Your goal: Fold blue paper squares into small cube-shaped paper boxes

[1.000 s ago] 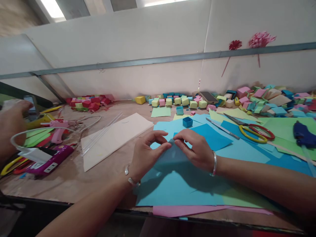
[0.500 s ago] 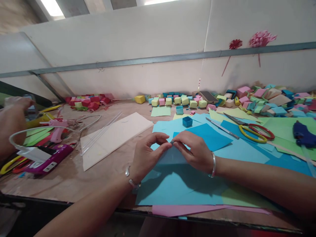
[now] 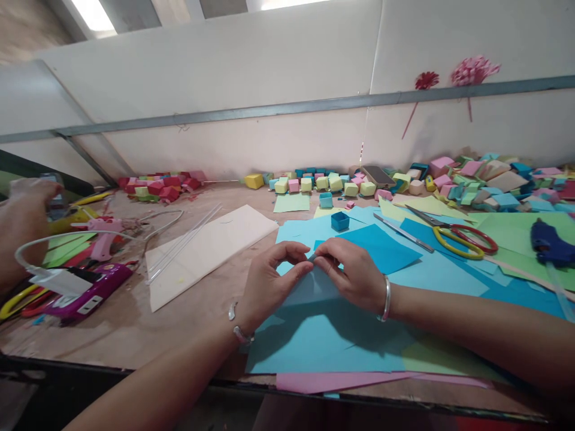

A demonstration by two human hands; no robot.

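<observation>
My left hand (image 3: 274, 278) and my right hand (image 3: 354, 275) meet above a stack of light blue paper sheets (image 3: 323, 347). Thumb and forefinger of each hand are pinched together, fingertips nearly touching. Between them a small bluish piece of paper (image 3: 314, 259) just shows; most of it is hidden by the fingers. Just beyond the hands, a small open dark blue paper box (image 3: 340, 221) stands on the sheets, near a darker blue sheet (image 3: 381, 248).
Scissors (image 3: 465, 239), a craft knife (image 3: 404, 233) and a blue glue gun (image 3: 551, 242) lie to the right. Folded paper boxes (image 3: 335, 182) line the wall. At left are a white board (image 3: 211, 251), a purple power strip (image 3: 92, 293) and another person's hand (image 3: 33, 197).
My hands stay in nearly the same place. The fingertips have shifted slightly, and less of the small bluish piece shows between them.
</observation>
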